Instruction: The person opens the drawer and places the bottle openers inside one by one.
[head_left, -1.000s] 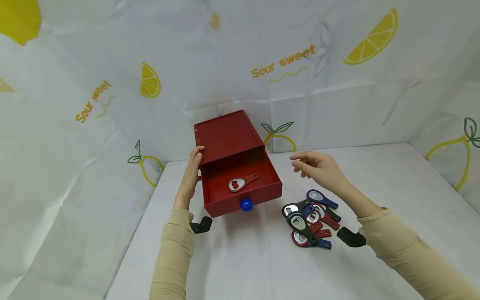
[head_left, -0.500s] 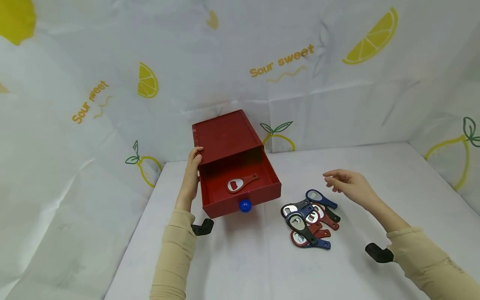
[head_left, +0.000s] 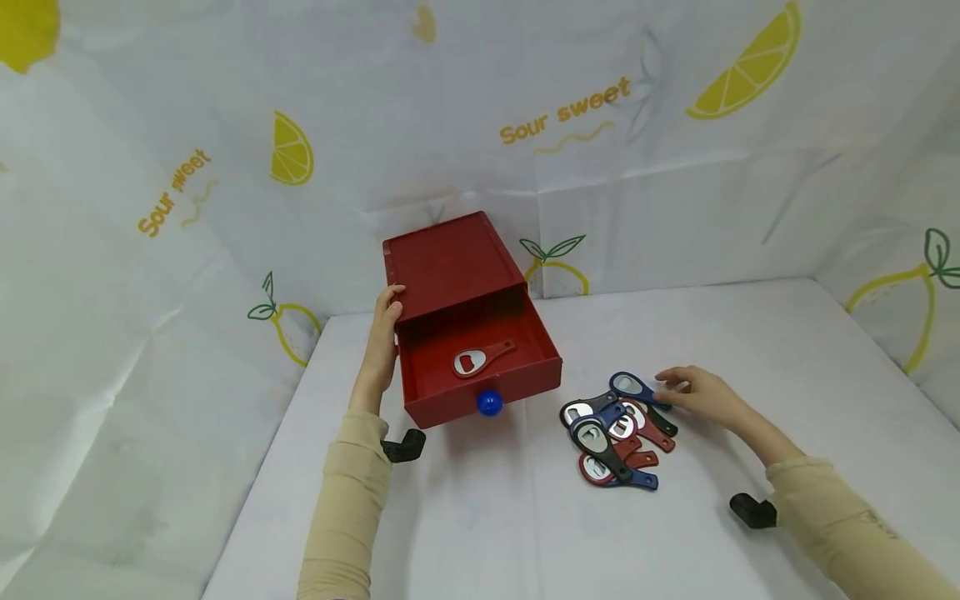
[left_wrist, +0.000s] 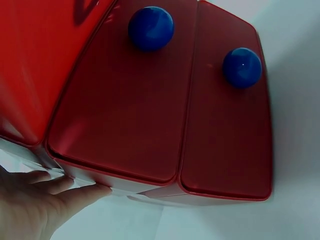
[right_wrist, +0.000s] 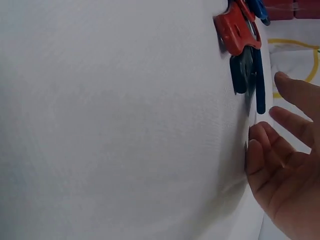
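Observation:
A red cabinet (head_left: 453, 262) stands toward the back, its top drawer (head_left: 525, 382) pulled out. Inside the drawer lies one red bottle opener (head_left: 491, 353). My left hand (head_left: 380, 350) rests along the cabinet's left side, fingers extended against it, as the left wrist view also shows. Over the table, my right hand (head_left: 708, 397) is at the handle end of a blue bottle opener (head_left: 627, 384). In the right wrist view, the thumb and fingers of the right hand (right_wrist: 285, 167) are spread apart near that blue handle (right_wrist: 260, 82), with nothing between them.
Several overlapping bottle openers (head_left: 618, 454), red, blue and dark, lie in a pile right of the cabinet. Blue round knobs (left_wrist: 151, 28) stick out from the drawer fronts. A white lemon-print sheet (head_left: 675, 217) hangs behind the white table (head_left: 480, 533).
My right hand has moved away from beside the drawer, to the right and then down to the far blue bottle opener. The left hand stays on the cabinet; the view has shifted slightly.

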